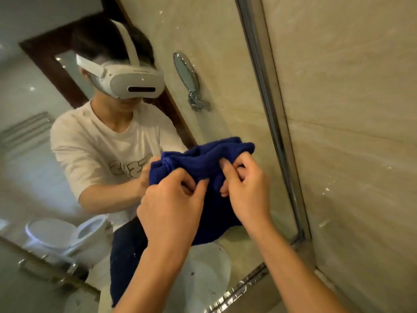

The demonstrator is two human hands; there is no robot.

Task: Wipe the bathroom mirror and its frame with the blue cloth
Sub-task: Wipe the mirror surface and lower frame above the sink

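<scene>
**Currently: cloth being gathered in front of the mirror, wiping not yet under way**

Largest item is the mirror (67, 53), filling the left and centre of the view; every position below is given relative to it. Its frame (274, 132), a metal strip, bounds the mirror on the right, with the marble wall (349, 109) beyond. The glass shows the person's reflection and a toilet behind them.

The blue cloth (216, 213) is held bunched up in front of the mirror's lower right area, near the frame. Whether it touches the glass cannot be told.

The left hand (171, 204) pinches the cloth's near edge with curled fingers. The right hand (246, 188) likewise grips a fold. Judgement: both hands appear to be refolding the cloth into a pad before wiping.
</scene>
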